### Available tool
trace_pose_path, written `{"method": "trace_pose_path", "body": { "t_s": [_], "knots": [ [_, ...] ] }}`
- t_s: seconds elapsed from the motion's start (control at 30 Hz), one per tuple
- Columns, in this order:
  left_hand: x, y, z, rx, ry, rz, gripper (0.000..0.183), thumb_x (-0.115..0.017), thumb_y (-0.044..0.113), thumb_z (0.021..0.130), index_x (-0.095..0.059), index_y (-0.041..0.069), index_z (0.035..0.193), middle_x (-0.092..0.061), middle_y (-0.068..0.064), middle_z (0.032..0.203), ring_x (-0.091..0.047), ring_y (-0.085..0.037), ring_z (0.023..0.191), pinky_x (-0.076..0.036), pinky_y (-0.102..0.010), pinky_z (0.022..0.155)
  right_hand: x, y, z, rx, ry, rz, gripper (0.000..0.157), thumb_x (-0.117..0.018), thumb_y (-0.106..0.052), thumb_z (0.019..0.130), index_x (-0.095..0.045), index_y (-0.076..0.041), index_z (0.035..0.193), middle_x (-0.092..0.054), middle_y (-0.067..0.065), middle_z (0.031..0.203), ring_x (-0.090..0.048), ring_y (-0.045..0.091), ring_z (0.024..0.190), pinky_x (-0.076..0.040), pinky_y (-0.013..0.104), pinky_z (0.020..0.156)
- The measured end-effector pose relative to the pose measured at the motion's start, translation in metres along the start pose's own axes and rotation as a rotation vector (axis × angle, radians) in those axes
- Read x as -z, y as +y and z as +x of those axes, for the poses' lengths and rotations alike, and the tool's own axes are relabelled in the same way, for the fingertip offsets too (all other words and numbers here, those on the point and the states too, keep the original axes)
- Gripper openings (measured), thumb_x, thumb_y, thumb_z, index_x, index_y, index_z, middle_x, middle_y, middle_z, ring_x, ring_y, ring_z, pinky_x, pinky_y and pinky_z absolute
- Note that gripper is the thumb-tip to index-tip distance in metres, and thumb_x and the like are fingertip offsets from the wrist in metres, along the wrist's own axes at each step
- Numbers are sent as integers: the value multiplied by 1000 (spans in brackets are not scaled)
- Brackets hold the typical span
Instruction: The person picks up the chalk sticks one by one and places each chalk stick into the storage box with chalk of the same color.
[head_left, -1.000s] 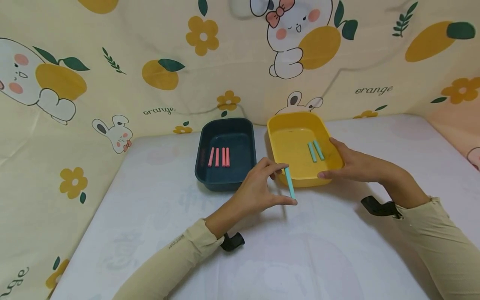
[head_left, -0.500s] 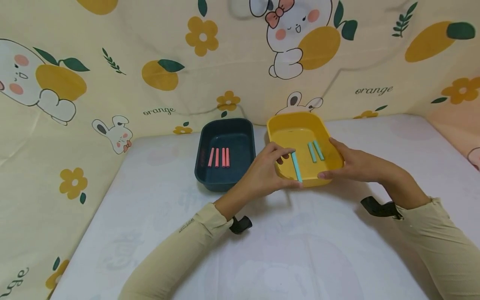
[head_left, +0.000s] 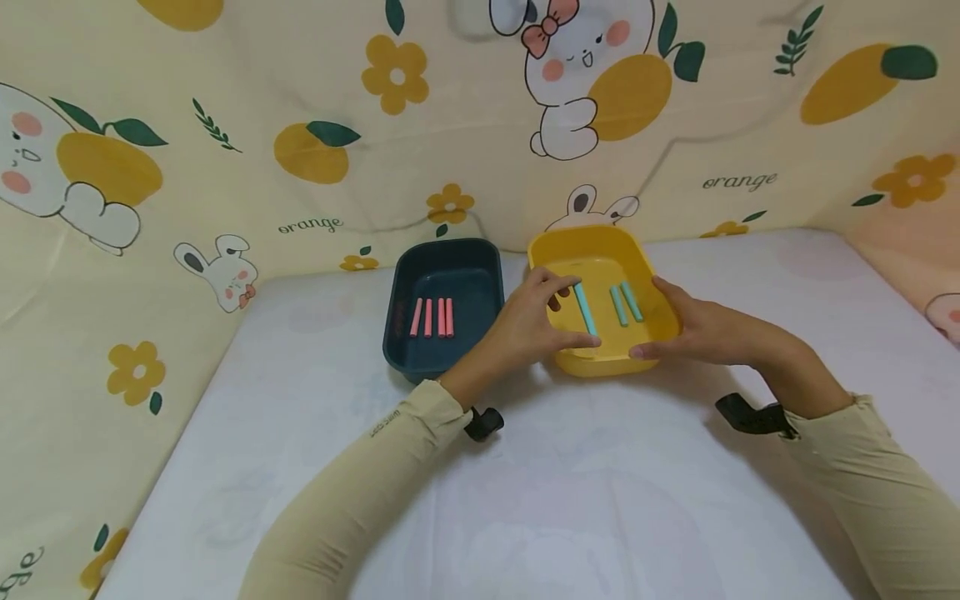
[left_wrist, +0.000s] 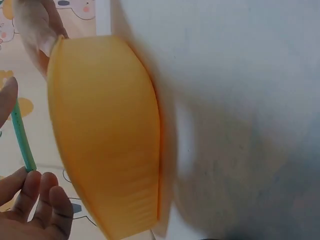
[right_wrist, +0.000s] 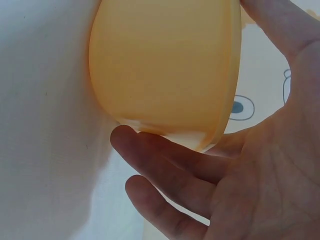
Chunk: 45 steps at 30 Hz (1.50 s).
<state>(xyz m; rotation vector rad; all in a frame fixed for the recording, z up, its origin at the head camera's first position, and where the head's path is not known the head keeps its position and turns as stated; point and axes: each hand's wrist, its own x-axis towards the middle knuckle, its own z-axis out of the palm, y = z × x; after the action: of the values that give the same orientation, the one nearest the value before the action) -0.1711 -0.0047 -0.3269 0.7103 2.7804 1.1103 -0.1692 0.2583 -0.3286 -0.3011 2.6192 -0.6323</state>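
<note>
My left hand (head_left: 528, 321) pinches a teal chalk stick (head_left: 584, 309) by its two ends, between thumb and fingertips. The stick overlaps the left part of the yellow bin (head_left: 596, 367) in the head view; the left wrist view shows the chalk (left_wrist: 23, 135) above the level of the bin's rim. Two more teal chalk sticks (head_left: 618, 306) lie inside this bin towards its right. My right hand (head_left: 705, 327) holds the bin at its right side, thumb at the front corner and fingers along the side wall (right_wrist: 165, 65).
Left of the yellow bin stands a dark blue bin (head_left: 442, 367) with several pink chalk sticks (head_left: 428, 317) side by side in it. Both bins stand at the back of a white-covered table (head_left: 562, 500), before a patterned cloth backdrop (head_left: 465, 142).
My left hand has carried the teal chalk away from me, from in front of the yellow bin to over it. The right hand keeps its hold. The head view has shifted slightly.
</note>
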Motion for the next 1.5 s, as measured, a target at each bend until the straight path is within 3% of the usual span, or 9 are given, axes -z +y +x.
{"method": "trace_pose_path", "body": {
  "t_s": [0.37,0.6,0.73,0.97,1.3,1.5],
  "knots": [
    [-8,-8,19,44,-9,-3,81,-87,44,74,-52,16,143,-52,-4,122,-55,-14,109,-51,-19,85,1,-1,-1,15,-3,0,126,-68,-66,81,9,-2,158,-18,39,156,-29,56,138,-24,73,111],
    [-13,-13,36,-56,-46,57,80,-86,43,75,-55,10,141,-55,-8,119,-55,-16,103,-46,-18,83,2,2,0,8,-5,3,126,-68,-66,81,9,-3,158,-18,39,157,-30,56,138,-25,73,110],
    [-14,-14,44,-59,-67,71,82,-87,42,74,-54,9,142,-56,-9,120,-56,-17,104,-46,-19,83,2,3,0,8,-11,7,126,-68,-66,81,10,-3,158,-17,39,157,-30,56,138,-25,74,110],
    [-19,-12,52,-37,-119,108,85,-87,43,74,-52,12,145,-56,-7,124,-57,-18,109,-48,-18,87,2,2,1,17,-13,12,125,-67,-67,82,10,-5,158,-17,37,158,-28,55,140,-24,73,111],
    [-28,0,59,-25,-114,142,86,-85,48,75,-50,15,146,-57,-3,125,-54,-12,105,-47,-15,87,1,1,-1,46,-16,33,125,-67,-66,82,11,-4,158,-15,37,159,-27,54,141,-24,72,112],
    [-24,0,71,-40,-156,277,88,-82,52,76,-46,18,149,-56,1,129,-55,-11,108,-48,-18,93,1,2,0,47,-23,30,124,-67,-64,84,11,-4,158,-16,38,158,-28,54,141,-24,72,112]
  ]
}}
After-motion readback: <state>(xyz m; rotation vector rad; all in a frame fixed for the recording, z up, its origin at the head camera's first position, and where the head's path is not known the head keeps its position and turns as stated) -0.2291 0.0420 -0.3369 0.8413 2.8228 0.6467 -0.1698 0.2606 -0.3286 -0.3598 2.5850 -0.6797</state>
